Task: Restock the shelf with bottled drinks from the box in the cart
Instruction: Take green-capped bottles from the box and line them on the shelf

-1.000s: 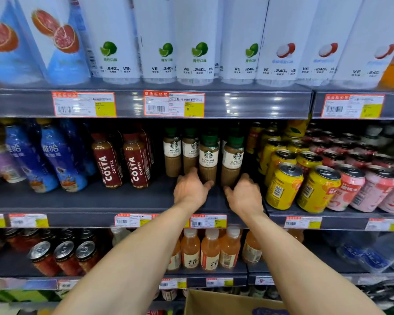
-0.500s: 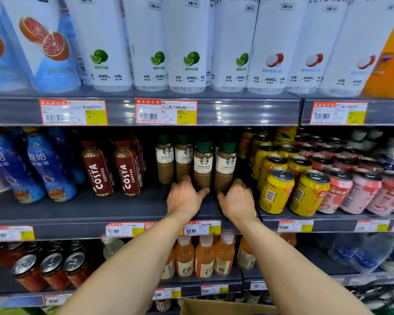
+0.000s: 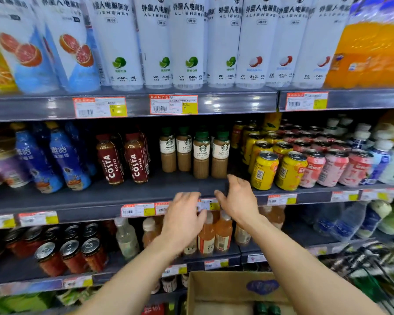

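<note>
Left hand [image 3: 184, 214], right hand [image 3: 237, 198]: both empty, loosely open. Risk: latte bottles [image 3: 210, 153] just beyond them; a careless brush topples the row.

A: What kind of place is this?
B: A shop, the drinks aisle of a supermarket. Grey metal shelves [image 3: 100, 198] stand one above another, filled with bottles [image 3: 201, 155] and cans [image 3: 263, 171] in neat rows by brand.
A: What else shows it?
B: Orange-and-yellow price tags [image 3: 173, 105] with barcodes sit on each shelf edge (the print is too blurred to read), and an open cardboard box [image 3: 218, 289] stands below.
</note>
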`<state>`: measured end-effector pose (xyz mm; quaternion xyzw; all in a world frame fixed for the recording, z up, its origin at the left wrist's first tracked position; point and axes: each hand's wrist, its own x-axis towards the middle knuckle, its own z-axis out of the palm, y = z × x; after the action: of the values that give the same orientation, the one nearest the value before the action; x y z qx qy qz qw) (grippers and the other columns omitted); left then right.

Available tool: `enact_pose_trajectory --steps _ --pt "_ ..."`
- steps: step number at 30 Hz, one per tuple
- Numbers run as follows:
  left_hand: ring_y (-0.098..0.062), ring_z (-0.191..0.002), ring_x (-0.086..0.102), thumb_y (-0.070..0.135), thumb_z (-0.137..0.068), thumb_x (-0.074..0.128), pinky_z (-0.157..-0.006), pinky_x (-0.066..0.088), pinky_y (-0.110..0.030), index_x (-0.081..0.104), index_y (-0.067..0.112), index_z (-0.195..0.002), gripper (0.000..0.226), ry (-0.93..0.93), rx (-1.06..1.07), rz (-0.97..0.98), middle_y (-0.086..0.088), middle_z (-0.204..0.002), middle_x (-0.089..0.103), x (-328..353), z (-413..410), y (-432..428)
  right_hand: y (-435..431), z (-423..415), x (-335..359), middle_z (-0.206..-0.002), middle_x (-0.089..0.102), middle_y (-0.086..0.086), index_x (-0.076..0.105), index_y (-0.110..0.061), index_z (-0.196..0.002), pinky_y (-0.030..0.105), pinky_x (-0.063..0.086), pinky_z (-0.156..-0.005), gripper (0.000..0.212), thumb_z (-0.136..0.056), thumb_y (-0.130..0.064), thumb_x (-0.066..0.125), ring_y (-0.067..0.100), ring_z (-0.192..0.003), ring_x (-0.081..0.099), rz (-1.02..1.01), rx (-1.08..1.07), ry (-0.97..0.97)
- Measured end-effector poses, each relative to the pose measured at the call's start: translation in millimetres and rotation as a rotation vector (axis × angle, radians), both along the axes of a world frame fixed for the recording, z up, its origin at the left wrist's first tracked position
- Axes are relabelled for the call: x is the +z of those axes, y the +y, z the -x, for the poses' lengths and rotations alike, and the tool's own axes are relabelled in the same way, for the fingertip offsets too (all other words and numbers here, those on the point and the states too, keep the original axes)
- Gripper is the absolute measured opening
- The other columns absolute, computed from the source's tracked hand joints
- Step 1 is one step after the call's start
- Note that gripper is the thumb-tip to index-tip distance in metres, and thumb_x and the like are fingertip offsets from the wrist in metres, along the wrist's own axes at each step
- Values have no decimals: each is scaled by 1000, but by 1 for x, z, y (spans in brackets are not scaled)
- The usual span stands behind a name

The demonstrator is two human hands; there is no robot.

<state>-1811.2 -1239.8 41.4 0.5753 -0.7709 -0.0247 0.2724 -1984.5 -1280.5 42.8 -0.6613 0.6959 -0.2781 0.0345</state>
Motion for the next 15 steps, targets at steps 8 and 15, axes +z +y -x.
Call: enact_pose_trajectory --steps 8,15 --pt "-25 -125 43 42 -91 55 -104 39 -37 51 18 -129 46 -191 -110 -281 -3 -129 55 -84 11 100 118 6 -62 -136 54 10 48 -14 -140 41 41 -104 57 -91 -38 62 32 -127 47 -139 51 83" --pt "-27 -128 42 43 -91 56 -107 39 -39 50 17 -131 48 -267 -127 -566 -5 -131 56 -146 17 173 211 50 -154 -137 50 9 44 -16 -138 34 42 -104 56 -90 -39 61 30 -127 44 -530 -17 115"
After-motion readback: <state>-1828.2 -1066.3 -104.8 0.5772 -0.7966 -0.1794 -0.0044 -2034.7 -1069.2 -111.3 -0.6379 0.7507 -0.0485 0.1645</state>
